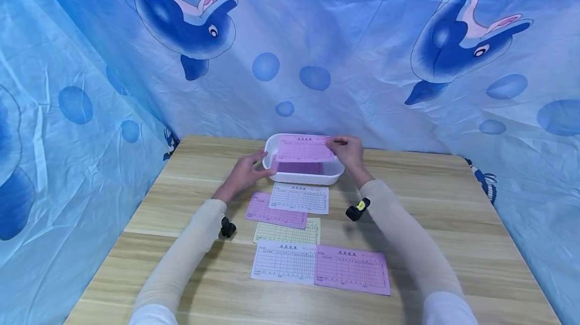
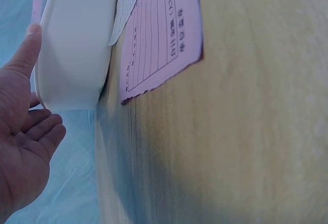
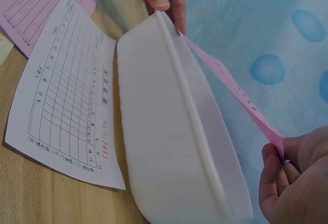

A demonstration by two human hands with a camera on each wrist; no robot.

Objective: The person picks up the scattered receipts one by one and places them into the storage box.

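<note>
A white plastic basin [image 1: 301, 178] stands at the back of the table. My left hand [image 1: 246, 171] grips its left end, thumb at the front rim and fingers round the side; the left wrist view shows this hand [image 2: 25, 126] close against the wall. Over the basin, my right hand [image 1: 348, 150] pinches a pink printed form [image 1: 301, 148] by its right edge. Seen from the right wrist, that form [image 3: 233, 88] slants nearly edge-on above the rim, between right thumb and fingers [image 3: 294, 172]. Another pink form [image 1: 296, 168] lies inside the basin, partly hidden.
Before the basin, a white form [image 1: 301, 198] overlaps a pink form [image 1: 276, 210], which overlaps a pale green one [image 1: 287, 233]. Nearer me lie another white form [image 1: 283, 262] and a pink one [image 1: 352, 269]. A blue dolphin-print curtain [image 1: 290, 38] hangs behind the wooden table [image 1: 453, 224].
</note>
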